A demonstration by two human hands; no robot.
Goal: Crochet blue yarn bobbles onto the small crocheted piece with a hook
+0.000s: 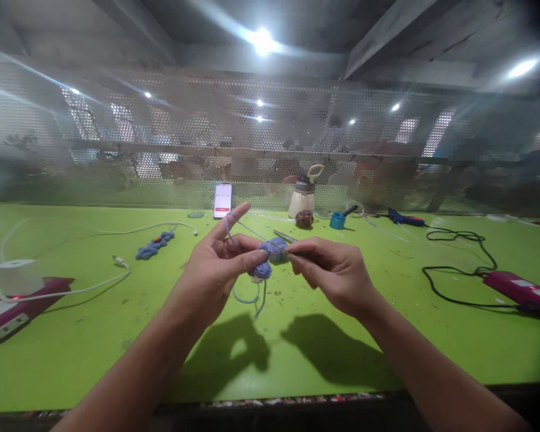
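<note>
- A purple-blue crocheted piece (pixel 263 270) is held above the green counter (pixel 162 354), its stitched body pinched in the narrow grip of the left hand (pixel 209 267).
- Yarn (pixel 248 228) runs over that hand's raised index finger.
- The right hand (pixel 337 273) holds a thin hook (pixel 279 246) in a fingertip grip, its far end at the piece.
- The piece looks light, soft and squashy, unlikely to slip or break, though loops could pull loose.
- The thicker stitched body seems the surest hold; dangling strands offer little.
</note>
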